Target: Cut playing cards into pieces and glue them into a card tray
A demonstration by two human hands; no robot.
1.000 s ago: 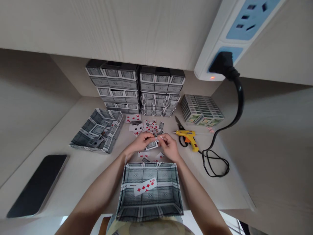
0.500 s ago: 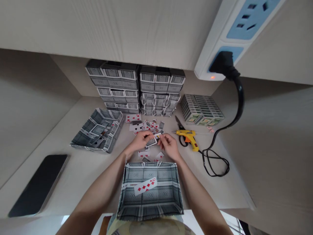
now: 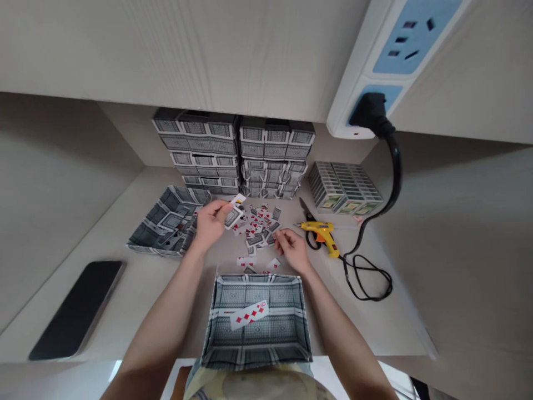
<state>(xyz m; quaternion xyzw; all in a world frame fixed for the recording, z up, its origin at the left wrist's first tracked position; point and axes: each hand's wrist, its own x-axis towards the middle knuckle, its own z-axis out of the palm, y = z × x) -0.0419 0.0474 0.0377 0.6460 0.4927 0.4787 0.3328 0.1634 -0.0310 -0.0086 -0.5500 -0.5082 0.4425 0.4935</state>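
A playing card [image 3: 233, 217], seemingly folded, with its patterned back and a printed strip showing, is pinched in my left hand [image 3: 211, 223]. That hand is raised between the left card box and the pile of cut and loose playing cards [image 3: 254, 239]. Over the right edge of the pile my right hand [image 3: 292, 248] has thumb and fingers together; what they may hold is too small to make out. Between my forearms stands an open box made of playing cards [image 3: 287, 300], with a six of diamonds card [image 3: 250, 315] lying inside.
Another open card box [image 3: 144, 236] with pieces in it stands left, a black phone [image 3: 77, 308] in front. Stacked card boxes [image 3: 204, 144] line the back. Right are scissors [image 3: 308, 214], a corded yellow glue gun [image 3: 318, 229] and packed decks [image 3: 343, 189]. A power strip [image 3: 358, 72] hangs above.
My left hand has moved left and up with the card, away from the right hand. Both hands were together on it before. The right hand has lowered slightly at the pile.
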